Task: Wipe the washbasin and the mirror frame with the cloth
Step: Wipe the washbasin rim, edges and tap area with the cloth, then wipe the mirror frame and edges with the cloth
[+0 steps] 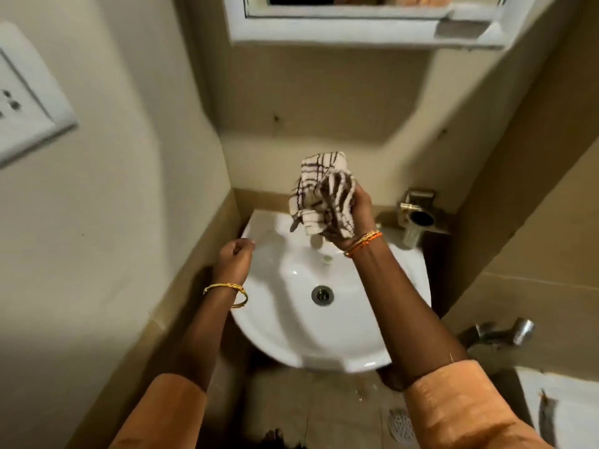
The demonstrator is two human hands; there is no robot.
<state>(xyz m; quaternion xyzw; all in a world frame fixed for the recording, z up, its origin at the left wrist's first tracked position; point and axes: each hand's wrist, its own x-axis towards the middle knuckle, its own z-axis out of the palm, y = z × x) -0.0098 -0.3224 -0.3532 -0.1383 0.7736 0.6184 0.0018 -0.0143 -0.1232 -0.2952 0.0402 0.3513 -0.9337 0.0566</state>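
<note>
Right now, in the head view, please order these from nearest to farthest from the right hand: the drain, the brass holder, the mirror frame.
From the right hand, which grips the cloth:
1. Brass holder, on its right.
2. Drain, below, in the washbasin.
3. Mirror frame, high above on the wall.

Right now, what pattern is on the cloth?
Off-white with dark brown checked lines; the cloth shows in the head view, held in the right hand.

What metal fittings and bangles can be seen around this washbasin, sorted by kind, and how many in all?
Gold bangles on the left wrist: 2
Orange and gold bands on the right wrist: 1 cluster, exact number unclear
Brass holder beside the washbasin: 1
Steel wall tap: 1
Basin drain: 1
Total: 6, counting the cluster once
</note>
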